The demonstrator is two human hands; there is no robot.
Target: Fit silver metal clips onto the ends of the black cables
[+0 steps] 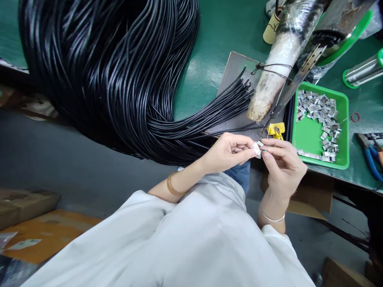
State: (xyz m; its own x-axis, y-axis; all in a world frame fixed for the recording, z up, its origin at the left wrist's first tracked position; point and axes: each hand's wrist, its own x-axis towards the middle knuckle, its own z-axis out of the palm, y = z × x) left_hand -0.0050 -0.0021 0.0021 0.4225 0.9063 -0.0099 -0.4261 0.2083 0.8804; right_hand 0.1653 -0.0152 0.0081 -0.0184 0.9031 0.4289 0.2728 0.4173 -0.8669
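small metal piece [260,144], just one, is up between the fingertips of two hands, in front of the green table [197,75]. the left hand [230,149] pinches at it from one side, with a white bit by its thumb. the right hand [284,163] pinches at it from the other side, fingers bent. the piece is tiny and partly hidden, so i cannot tell which way it points or how its long side lies. one yellow tool [277,128] sits just past the right hand's fingers. one green tray [346,135] is near that hand, with a heap of shiny metal bits [318,107], too many to count. one big bunch of black wires [113,79] lies on the table, also too many to count, and its thin end points right and a little up, over one gray board [231,69]. one white tube [277,63] slants above the board. one shiny spool [363,71] and one pair of blue-handled pliers [371,162] are far to the right. each wrist has one band.
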